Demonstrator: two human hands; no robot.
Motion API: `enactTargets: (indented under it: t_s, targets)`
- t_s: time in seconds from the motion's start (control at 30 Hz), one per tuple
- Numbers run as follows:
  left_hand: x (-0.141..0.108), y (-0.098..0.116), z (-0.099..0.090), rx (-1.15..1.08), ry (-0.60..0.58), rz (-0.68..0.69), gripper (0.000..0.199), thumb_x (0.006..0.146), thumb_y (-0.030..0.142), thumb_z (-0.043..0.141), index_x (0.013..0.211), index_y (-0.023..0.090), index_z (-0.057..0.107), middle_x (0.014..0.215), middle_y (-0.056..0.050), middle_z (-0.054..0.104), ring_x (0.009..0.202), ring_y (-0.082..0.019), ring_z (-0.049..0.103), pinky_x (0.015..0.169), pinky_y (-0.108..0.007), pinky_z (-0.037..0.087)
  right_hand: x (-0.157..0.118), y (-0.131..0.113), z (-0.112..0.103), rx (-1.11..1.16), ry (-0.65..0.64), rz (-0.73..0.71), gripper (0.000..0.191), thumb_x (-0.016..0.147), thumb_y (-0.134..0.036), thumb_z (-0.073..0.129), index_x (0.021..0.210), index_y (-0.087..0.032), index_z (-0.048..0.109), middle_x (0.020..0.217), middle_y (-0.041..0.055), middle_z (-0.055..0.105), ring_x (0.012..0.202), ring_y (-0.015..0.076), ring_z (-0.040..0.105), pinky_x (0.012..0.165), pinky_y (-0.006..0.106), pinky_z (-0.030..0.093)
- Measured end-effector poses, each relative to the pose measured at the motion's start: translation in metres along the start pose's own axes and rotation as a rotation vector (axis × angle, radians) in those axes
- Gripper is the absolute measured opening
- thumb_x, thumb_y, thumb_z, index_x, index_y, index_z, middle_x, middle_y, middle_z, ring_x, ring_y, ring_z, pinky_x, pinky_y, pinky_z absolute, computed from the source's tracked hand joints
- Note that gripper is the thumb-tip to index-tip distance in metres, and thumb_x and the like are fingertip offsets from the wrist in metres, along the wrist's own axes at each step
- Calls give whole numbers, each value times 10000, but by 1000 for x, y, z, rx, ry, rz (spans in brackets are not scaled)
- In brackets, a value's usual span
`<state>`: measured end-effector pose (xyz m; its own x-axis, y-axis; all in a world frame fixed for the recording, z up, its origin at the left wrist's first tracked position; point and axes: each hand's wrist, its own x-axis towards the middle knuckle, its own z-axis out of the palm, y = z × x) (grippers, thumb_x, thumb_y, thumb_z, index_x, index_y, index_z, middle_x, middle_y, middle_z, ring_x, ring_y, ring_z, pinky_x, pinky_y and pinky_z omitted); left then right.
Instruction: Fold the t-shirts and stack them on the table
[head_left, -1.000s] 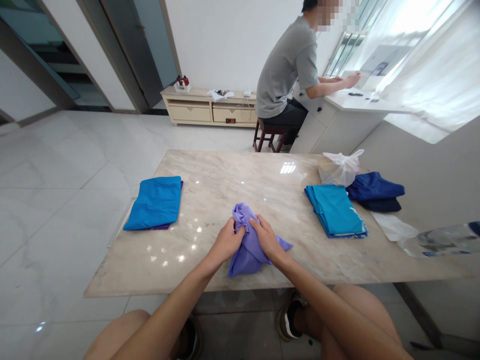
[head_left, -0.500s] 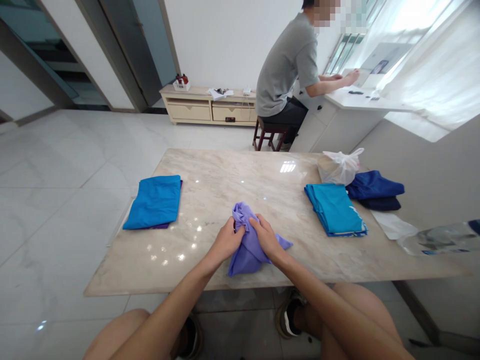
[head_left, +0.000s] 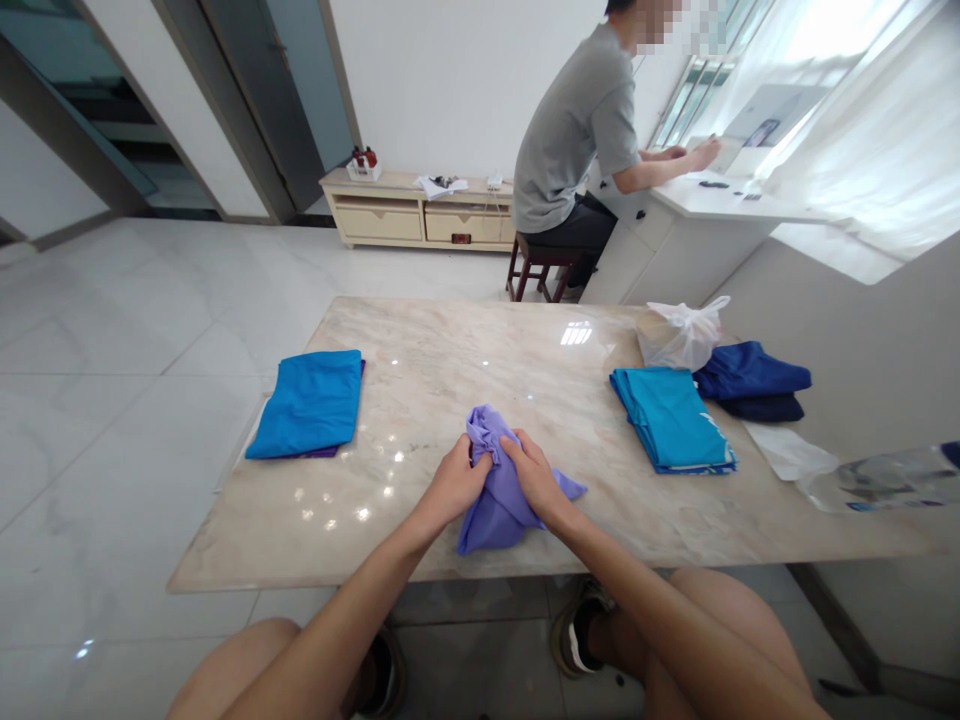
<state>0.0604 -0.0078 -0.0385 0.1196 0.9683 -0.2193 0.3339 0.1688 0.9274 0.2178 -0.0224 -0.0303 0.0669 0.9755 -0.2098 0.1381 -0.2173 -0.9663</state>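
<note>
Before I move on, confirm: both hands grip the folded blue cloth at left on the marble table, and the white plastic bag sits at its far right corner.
One error: the head view shows the left hand and right hand gripping the bunched purple cloth, not the folded blue cloth, which lies apart on the marble table. The white plastic bag does sit at its far right corner.

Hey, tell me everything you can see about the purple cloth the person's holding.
The lavender cloth is a thin, soft-looking, matte fabric; whether it is a garment cannot be told. Its top is gathered into rumpled folds, while its lower part spreads out, with a pointed corner sticking out to the right. The left hand and right hand grip the bunched top from either side. It rests on the marble table top, near the edge closest to the person.
</note>
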Motion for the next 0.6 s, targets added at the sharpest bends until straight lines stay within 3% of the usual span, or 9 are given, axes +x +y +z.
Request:
enactTargets:
  t_s: [0.6]
  targets:
    - [1, -5, 1, -20, 3, 16, 251, 976, 241, 663, 1218, 197, 715, 1248, -128, 810, 1185, -309, 755, 1087, -428, 565, 0, 3, 0, -7, 6, 10, 318, 958, -609, 611, 981, -310, 717, 1142, 42, 798, 1206, 328, 685, 1102, 453, 500]
